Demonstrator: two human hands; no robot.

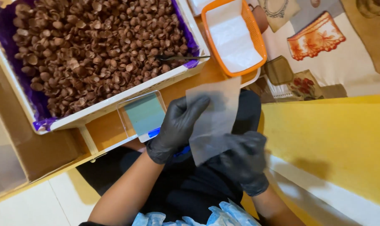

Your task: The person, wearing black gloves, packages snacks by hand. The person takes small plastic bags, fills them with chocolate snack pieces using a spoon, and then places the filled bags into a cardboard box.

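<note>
Low over a wooden table (185,90) the view takes in a white tray (114,102) lined with purple plastic and heaped with small brown cup-shaped shells (93,46). A thin dark tool (181,57) lies across the tray's near corner. Just in front of the tray sits a small flat scale with a clear cover (144,114), and beside the tray, farther back, an orange basket (234,35) holds white sheets. A patterned cloth and a yellow surface (323,138) spread to the right.

Both hands wear black gloves and meet on a thin translucent sheet (213,117) held above the lap, close to the table edge. The left hand (177,127) lies against the sheet's left side with its fingers (198,102) spread and pressing flat on the surface. The right hand (244,161) sits at the lower end, seen partly through the sheet; its fingers seem curled and pinching the lower edge, though the film blurs the exact grip.

The sheet looks flimsy, so a tug from both hands at once could crease or tear it. Smooth gloves may let it slip down into the lap. It hangs near the scale, and a careless sweep of the left forearm could knock the cover or jog the tray and spill shells
</note>
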